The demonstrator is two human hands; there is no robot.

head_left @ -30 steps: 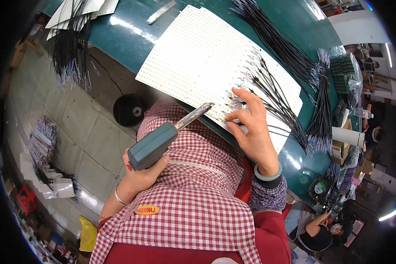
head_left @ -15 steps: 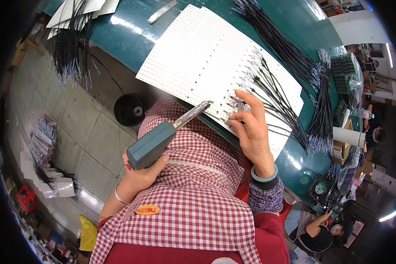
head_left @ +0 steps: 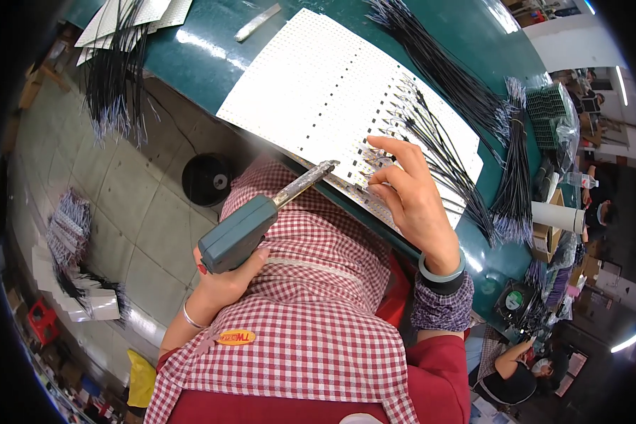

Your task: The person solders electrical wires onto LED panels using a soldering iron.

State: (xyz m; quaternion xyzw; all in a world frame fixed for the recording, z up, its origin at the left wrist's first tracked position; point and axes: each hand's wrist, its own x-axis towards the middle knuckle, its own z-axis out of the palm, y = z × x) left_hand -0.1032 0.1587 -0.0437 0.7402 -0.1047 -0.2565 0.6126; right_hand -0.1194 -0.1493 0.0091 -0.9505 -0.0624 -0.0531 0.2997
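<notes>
My left hand [head_left: 227,284] is wrapped round the grey-green body of a soldering gun [head_left: 240,234]. Its metal tip points up and right, at the near edge of a white perforated circuit board sheet [head_left: 283,85] on the table. Over that sheet's right part, my right hand [head_left: 418,198] has its thumb and one finger pinched close together, with another finger raised apart. What they hold, if anything, is too small to make out. Black wires [head_left: 438,152] with thin bare-looking ends lie fanned across the sheet beside this hand, several ends resting along a row of dark pads.
Bundles of black wires [head_left: 514,166] lie along the right of the green table [head_left: 198,53]. More wires [head_left: 116,78] hang off its left edge. A pale flat strip [head_left: 258,22] lies beyond the sheet. On the floor stands a black bin [head_left: 206,178]. Another person [head_left: 510,374] sits at lower right.
The white sheet has shifted slightly left and down. My right hand has moved a little down and right over it, its forearm more visible. The soldering gun has drawn back slightly left.
</notes>
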